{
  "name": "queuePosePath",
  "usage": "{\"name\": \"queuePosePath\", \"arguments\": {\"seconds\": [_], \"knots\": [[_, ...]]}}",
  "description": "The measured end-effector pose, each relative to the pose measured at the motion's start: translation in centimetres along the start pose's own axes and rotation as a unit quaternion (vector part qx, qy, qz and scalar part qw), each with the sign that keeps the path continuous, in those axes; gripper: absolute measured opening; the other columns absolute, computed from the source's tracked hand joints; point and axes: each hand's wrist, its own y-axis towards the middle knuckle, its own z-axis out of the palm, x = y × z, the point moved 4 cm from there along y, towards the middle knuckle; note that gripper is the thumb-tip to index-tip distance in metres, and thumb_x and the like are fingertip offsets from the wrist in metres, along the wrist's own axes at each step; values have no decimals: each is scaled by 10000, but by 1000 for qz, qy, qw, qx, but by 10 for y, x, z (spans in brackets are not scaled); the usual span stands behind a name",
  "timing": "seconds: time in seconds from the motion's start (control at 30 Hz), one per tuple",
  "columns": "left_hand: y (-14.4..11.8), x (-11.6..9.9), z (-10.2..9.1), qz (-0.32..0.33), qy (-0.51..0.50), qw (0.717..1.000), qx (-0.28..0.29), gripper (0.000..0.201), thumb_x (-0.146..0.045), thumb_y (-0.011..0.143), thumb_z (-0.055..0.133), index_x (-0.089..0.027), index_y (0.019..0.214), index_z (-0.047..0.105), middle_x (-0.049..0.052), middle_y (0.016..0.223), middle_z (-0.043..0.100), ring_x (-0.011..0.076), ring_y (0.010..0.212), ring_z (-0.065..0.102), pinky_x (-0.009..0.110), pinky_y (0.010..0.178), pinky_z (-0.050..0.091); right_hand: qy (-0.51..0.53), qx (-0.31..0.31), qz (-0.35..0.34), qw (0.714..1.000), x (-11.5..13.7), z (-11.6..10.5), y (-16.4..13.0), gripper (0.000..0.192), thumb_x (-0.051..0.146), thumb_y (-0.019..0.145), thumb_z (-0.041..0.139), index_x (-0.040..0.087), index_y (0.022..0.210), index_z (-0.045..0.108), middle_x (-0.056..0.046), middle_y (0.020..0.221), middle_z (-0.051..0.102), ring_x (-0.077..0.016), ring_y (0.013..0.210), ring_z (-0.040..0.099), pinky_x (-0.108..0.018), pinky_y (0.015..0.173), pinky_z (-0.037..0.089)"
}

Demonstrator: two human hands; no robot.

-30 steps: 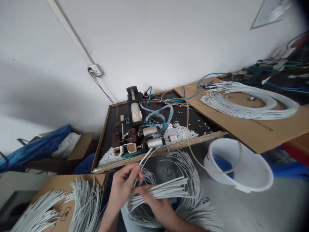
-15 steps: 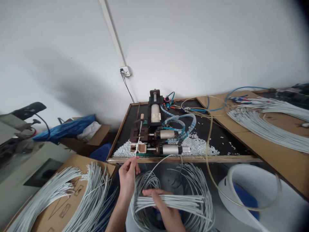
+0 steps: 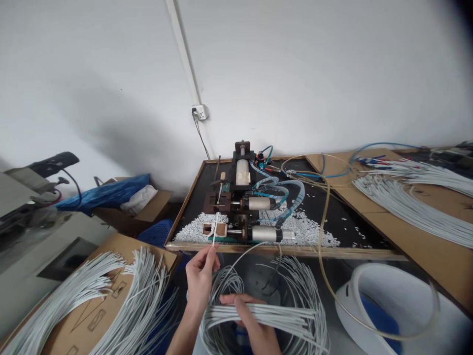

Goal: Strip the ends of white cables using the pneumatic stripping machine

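Note:
Between the thumb and fingers of my left hand (image 3: 201, 271) is a single white wire (image 3: 215, 231), pinched near its end. Its tip points up over the front clamp of a pneumatic wire-stripping machine (image 3: 242, 197). My right hand (image 3: 251, 315) is wrapped round a bundle of white wires (image 3: 281, 315), thumb on top. Below that bundle lies a big coil of the same wire (image 3: 310, 286), partly hidden by the hand and bundle. Small white insulation scraps (image 3: 310, 231) lie heaped around the machine on the black tray (image 3: 343, 209).
On the left, cut wires (image 3: 136, 296) lie on cardboard (image 3: 88, 315) beside a grey machine. A white bucket (image 3: 349, 301) stands at right, crossed by a yellowish hose (image 3: 321, 236). More wires (image 3: 406, 202) rest on cardboard at right. The tray has a wooden rim (image 3: 295, 250).
The wire in my left hand has drawn back toward me, its tip now out of the rear clamp. My right hand keeps its hold on the bundle. The view has shifted slightly.

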Motion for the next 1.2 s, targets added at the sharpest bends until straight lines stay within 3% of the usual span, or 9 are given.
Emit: {"name": "queuePosePath", "arguments": {"seconds": [0.23,0.47,0.6,0.93,1.2], "knots": [[-1,0,-2,6,-1,1000,0,263,-403,870,642,-150,841,706,-36,534,515,113,507,437,216,517,367,12,-1,6,1000,3,2,-2,493,675,743,613,234,850,803,-82,996,786,-322,1015,678,-389,844,536],[-2,-1,-7,1,3,999,-43,264,-401,865,651,-149,906,719,-38,552,500,111,514,424,208,497,345,24,1,1,1000,4,1,-2,467,650,753,616,232,844,804,-95,1002,782,-342,1024,672,-430,853,531],[-6,-2,-8,5,31,999,-27,299,-420,873,634,-147,765,693,-34,525,483,111,504,407,216,497,337,10,2,7,1000,3,0,-2,446,635,771,602,245,853,803,-82,1008,782,-328,1027,670,-414,861,523],[-7,7,2,-11,59,998,30,346,-446,870,620,-174,659,647,-30,522,484,119,487,423,217,482,331,0,7,-2,1000,1,0,-1,436,617,794,588,243,870,798,-77,1015,779,-317,1028,671,-401,867,516],[0,7,3,-17,51,998,-22,310,-473,837,652,-191,713,689,-20,541,535,142,502,470,230,503,374,24,-10,6,1000,9,1,-4,437,638,746,632,242,814,803,-79,970,791,-328,1008,677,-406,845,536]]}}
